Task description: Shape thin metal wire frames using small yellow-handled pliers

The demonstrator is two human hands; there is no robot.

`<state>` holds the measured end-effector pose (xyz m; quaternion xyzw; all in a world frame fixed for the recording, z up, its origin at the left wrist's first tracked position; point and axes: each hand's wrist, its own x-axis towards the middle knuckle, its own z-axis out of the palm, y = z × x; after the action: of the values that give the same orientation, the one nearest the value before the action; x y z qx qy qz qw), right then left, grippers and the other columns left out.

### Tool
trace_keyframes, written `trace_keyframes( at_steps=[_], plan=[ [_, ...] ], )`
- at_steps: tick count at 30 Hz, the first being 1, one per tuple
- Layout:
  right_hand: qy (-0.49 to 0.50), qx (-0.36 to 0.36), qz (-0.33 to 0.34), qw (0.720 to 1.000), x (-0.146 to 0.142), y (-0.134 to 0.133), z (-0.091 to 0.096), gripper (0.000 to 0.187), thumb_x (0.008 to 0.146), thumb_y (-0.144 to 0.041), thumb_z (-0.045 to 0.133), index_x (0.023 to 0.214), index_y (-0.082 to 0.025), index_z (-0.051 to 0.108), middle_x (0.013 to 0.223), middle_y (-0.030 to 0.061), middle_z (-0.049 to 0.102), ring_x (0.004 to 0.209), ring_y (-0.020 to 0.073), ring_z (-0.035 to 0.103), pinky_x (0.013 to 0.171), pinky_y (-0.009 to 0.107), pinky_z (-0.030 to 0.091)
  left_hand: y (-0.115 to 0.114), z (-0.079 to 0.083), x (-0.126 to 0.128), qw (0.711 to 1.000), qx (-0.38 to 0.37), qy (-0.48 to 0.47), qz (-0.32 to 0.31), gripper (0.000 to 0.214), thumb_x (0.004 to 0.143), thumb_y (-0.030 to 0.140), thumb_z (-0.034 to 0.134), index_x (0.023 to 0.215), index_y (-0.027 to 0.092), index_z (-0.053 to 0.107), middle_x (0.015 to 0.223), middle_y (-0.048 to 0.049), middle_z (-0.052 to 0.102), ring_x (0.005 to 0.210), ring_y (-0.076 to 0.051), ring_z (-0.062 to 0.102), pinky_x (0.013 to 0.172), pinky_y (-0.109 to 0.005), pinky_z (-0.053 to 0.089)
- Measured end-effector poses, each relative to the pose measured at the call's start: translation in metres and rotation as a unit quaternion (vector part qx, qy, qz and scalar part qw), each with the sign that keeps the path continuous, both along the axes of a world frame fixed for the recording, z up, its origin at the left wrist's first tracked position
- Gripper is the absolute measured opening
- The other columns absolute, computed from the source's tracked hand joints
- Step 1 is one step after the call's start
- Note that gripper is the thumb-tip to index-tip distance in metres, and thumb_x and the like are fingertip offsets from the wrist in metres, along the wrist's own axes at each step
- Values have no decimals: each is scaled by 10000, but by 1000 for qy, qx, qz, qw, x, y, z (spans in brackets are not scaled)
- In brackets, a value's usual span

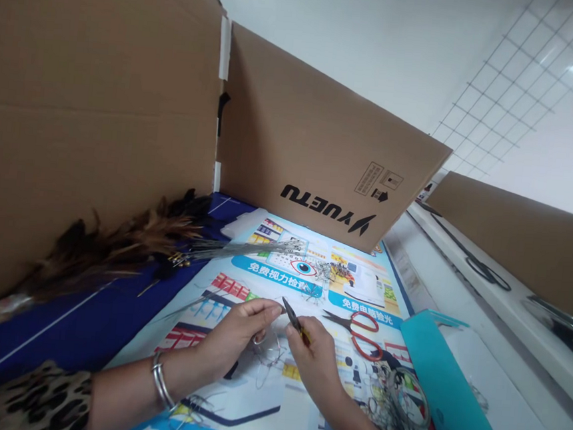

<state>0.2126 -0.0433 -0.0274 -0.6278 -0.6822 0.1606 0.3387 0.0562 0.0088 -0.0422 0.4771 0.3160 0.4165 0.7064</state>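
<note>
My left hand (236, 334) is pinched shut on a thin steel wire (267, 357) that loops down between my two hands. My right hand (317, 358) is closed round small pliers (293, 319), whose dark tip points up and left toward my left fingertips. A metal bangle (161, 381) sits on my left wrist. Both hands hover low over a printed poster (272, 267) that covers the table.
Red-handled scissors (361, 334) lie right of my hands. A bundle of brown feathers on wire stems (128, 241) lies at the left. Coiled wires (400, 402) pile at the right beside a teal box (446, 389). Cardboard walls (323, 144) fence the table.
</note>
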Motion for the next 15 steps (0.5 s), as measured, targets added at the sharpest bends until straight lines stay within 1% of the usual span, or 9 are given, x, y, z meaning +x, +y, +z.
trace_keyframes(
  at_steps=[6,11,15],
  plan=[
    [-2,1,-3,1000,0,0,-1,157,832,-275,475,714,-185,525,665,-25,481,638,113,447,579,216,311,-3,1,0,1000,15,13,2,242,792,382,555,818,148,609,574,34,420,521,-78,335,480,-204,241],
    [-8,6,-3,1000,-1,-1,0,134,824,-267,477,732,-185,529,698,-14,492,664,120,462,594,219,323,-2,0,0,999,19,16,23,241,794,386,549,790,152,602,562,36,414,525,-81,343,484,-205,246],
    [0,13,-12,1000,-2,-2,1,128,828,-270,472,746,-184,519,722,-10,495,675,119,469,601,218,331,-2,2,1,999,23,29,27,254,789,390,552,828,147,612,565,34,424,524,-82,342,480,-205,244]
  ],
)
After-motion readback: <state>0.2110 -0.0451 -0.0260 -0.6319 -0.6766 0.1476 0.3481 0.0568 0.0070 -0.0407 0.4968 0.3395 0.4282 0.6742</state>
